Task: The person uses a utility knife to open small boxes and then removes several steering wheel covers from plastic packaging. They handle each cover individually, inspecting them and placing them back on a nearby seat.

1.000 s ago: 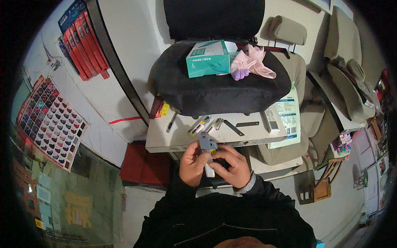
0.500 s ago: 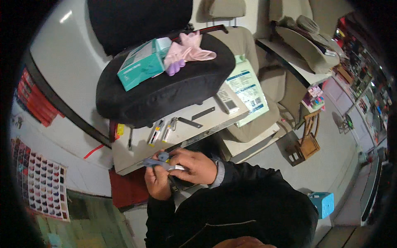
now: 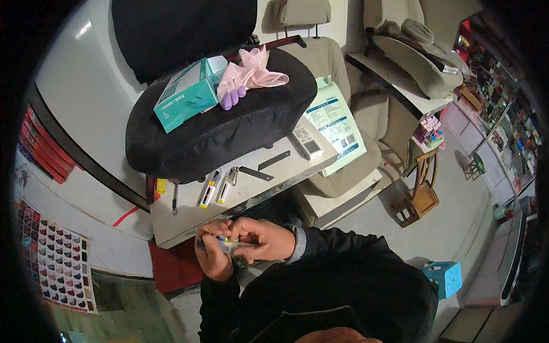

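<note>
Close in front of my body, both hands work on a small grey tool (image 3: 230, 246) with a yellow spot. Its kind is hard to make out because fingers cover much of it. My left hand (image 3: 214, 255) is closed round its left end. From the other side my right hand (image 3: 267, 240) pinches it, fingers bent over the top. On the white table (image 3: 189, 224) just beyond lie two slim white-and-yellow tools (image 3: 209, 188), a dark slim tool (image 3: 175, 198) and two dark flat metal strips (image 3: 255, 173).
A black seat cushion (image 3: 223, 134) overhangs the table's far side, bearing a teal box (image 3: 186, 94) and pink gloves (image 3: 249, 74). A white box (image 3: 307, 140) and a pale green packet (image 3: 337, 126) sit to the right. A wooden chair (image 3: 422, 194) and blue stool (image 3: 446, 278) stand farther right.
My hands have drawn closer together, and the fingers now cover more of the grey tool. The whole view has shifted slightly.
</note>
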A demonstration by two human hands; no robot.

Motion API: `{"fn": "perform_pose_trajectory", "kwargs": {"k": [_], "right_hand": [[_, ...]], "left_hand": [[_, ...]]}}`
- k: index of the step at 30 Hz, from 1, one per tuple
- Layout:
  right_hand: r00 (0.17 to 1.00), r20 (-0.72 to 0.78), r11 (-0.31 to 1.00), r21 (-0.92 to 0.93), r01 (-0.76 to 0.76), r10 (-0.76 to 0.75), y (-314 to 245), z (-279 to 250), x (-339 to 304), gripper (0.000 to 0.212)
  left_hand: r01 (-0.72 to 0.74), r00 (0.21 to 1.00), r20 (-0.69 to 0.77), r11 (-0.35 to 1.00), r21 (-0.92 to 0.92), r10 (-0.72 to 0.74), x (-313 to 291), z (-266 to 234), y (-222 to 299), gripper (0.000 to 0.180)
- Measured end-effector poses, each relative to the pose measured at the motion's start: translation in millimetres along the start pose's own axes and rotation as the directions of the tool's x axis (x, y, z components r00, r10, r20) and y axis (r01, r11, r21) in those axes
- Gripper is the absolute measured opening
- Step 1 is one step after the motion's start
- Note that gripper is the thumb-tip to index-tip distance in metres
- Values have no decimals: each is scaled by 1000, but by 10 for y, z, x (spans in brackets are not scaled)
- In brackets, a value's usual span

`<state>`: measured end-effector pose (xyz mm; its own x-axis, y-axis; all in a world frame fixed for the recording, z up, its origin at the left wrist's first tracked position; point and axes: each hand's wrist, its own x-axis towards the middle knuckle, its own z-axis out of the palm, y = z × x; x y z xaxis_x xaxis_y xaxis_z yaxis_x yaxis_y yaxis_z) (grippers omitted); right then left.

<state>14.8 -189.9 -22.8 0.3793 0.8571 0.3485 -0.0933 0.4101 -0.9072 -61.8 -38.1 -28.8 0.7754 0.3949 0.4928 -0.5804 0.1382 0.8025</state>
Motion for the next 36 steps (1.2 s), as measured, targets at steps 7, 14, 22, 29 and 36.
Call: {"fn": "perform_pose_trajectory", "kwargs": {"k": [7,14,22,29,36], "right_hand": [[979,-117,863,-497,89,-168,-54,71,5,45],[981,-10,809,-566,156,-195,-111,36,25,55],[973,-67,774,-620,131,-219,-23,-13,-49,43],[974,-103,724,-686,76,-200,68,-23,-152,44],[983,-103,755,-654,50,-154,64,-29,-172,50]], "left_hand": [[-10,1000,-14,1000,1,10,15,68,-1,46],[-32,998,-60,992,-122,25,67,152,97,51],[192,977,-111,977,87,-182,20,256,115,51],[135,986,-128,967,214,-109,-135,312,-13,54],[221,929,-324,971,93,-181,-173,502,15,50]]}}
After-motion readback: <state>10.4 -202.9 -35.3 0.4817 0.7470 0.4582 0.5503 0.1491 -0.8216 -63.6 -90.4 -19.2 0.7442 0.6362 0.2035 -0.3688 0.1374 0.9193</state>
